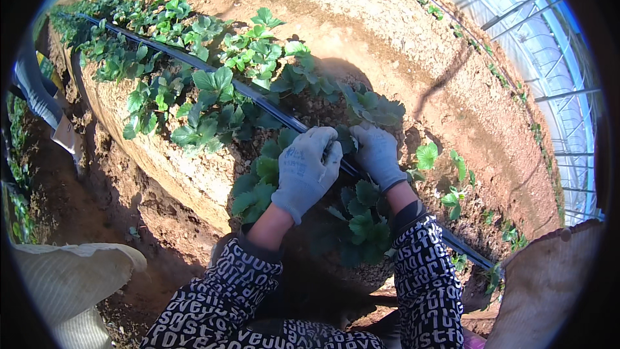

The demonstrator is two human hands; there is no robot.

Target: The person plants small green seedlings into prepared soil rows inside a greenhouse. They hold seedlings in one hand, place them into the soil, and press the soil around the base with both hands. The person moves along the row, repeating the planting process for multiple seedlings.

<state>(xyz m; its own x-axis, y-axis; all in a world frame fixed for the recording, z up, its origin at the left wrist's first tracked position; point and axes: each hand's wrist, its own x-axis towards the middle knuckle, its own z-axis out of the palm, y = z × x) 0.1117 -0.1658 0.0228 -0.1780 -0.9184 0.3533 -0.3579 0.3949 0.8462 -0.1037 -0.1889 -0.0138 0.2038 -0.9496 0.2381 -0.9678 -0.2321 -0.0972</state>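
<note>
My left hand (308, 168), in a grey work glove bearing print, is over the black drip irrigation tape (271, 109) on the soil bed. Its fingers curl toward the thumb; whether they pinch anything is unclear. Just right of it, my right hand (377, 152), in a matching glove, reaches with its fingertips against a leafy strawberry plant (370, 105), where leaves partly hide them. A dark leaf (345, 139) shows between the two hands. Below them grows another strawberry plant (365, 223) in shade. More foliage (261, 182) stands left of my left wrist.
Dense strawberry plants (208, 128) line the tape toward the upper left. Smaller seedlings (451, 201) grow at right. A furrow (111, 194) runs along the left, where another person's leg (41, 85) shows. Greenhouse film and metal pipes (547, 72) curve at upper right. Pale fabric (72, 276) hangs nearby.
</note>
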